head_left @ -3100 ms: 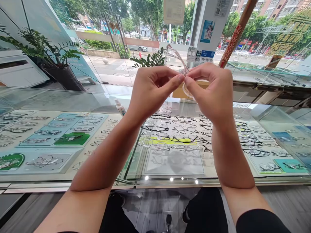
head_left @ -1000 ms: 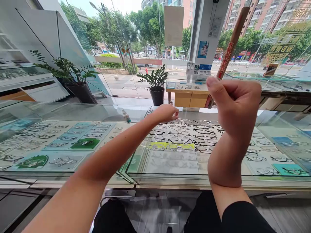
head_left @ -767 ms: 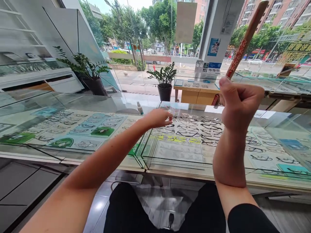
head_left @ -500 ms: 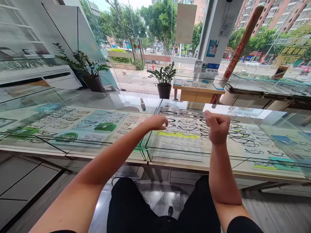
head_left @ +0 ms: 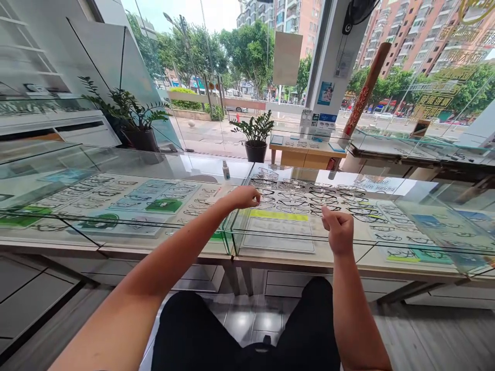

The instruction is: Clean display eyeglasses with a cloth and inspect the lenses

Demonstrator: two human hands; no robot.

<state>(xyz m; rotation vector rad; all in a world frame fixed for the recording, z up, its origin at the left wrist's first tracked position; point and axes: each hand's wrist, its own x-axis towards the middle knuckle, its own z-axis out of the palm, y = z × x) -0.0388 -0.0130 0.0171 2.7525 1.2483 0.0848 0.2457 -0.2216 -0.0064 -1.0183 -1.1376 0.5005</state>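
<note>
Your left hand (head_left: 244,197) rests on the counter (head_left: 286,256), fingers curled in; I cannot tell if it holds anything. Your right hand (head_left: 339,230) is a loose fist with nothing in it. The glasses (head_left: 294,198) lie in rows under the glass top. They look thin, light and easy to break, so take one by its front.

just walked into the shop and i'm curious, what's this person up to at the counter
A person sits at a glass display counter with rows of eyeglass frames laid out under its top. Their left hand is stretched forward, fingers curled down at the glass above the frames; whether it holds anything cannot be told. Their right hand hovers nearer the body in a loose fist, nothing visible in it. A small bottle stands on the glass beyond the left hand.
</note>
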